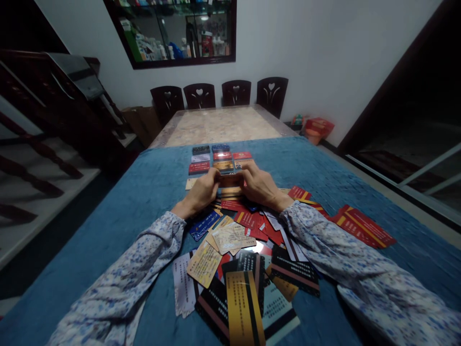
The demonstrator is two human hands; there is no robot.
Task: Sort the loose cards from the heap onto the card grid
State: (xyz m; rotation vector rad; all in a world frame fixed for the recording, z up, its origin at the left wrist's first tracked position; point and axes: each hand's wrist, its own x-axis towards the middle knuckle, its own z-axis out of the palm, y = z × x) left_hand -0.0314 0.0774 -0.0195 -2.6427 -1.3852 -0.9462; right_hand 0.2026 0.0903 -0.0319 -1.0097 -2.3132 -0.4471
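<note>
Between my two hands is a brownish-gold plastic card point(230, 181), gripped at its two short ends. The fingers of my left hand point(202, 190) are closed on its left end; my right hand point(260, 185) pinches the right end. Whether more cards sit behind it, I cannot tell. Just beyond, small cards stand in rows on the blue cloth, among them a red card point(199, 167), a black card point(200, 149) and a gold card point(223, 166). Nearer to me spreads a loose, overlapping heap with a gold striped card point(245, 307), a cream card point(234, 238) and a blue card point(204, 225).
A blue cloth point(108, 240) covers the near part of the long table point(223, 122). Several red cards point(363, 226) lie right of my right forearm. Dark chairs point(200, 97) line the far end, below a wall cabinet point(180, 38). Stair railings point(32, 144) rise at the left.
</note>
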